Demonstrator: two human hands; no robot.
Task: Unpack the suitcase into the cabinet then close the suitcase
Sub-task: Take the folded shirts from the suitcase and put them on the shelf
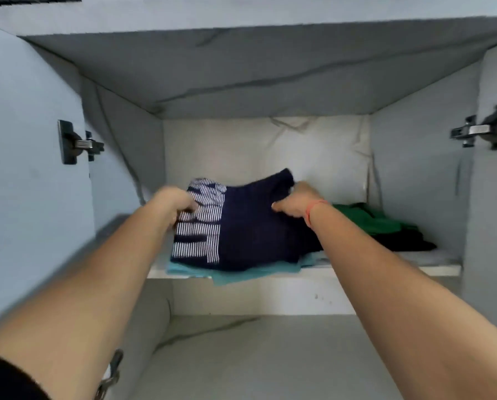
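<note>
The left hand (178, 204) and right hand (295, 203) pinch a folded navy white-striped garment (256, 226) on teal cloth (241, 274) at the front edge of the cabinet shelf (385, 269), green clothes (365, 219) beside

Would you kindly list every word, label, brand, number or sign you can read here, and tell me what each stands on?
No text is readable here.
On the navy garment, a white striped print may form large letters, but it is blurred, folded and partly under the left hand: unreadable.
On the door hinges: no legible marking.
On the teal garment, green garment and shelf: no text visible.
</note>
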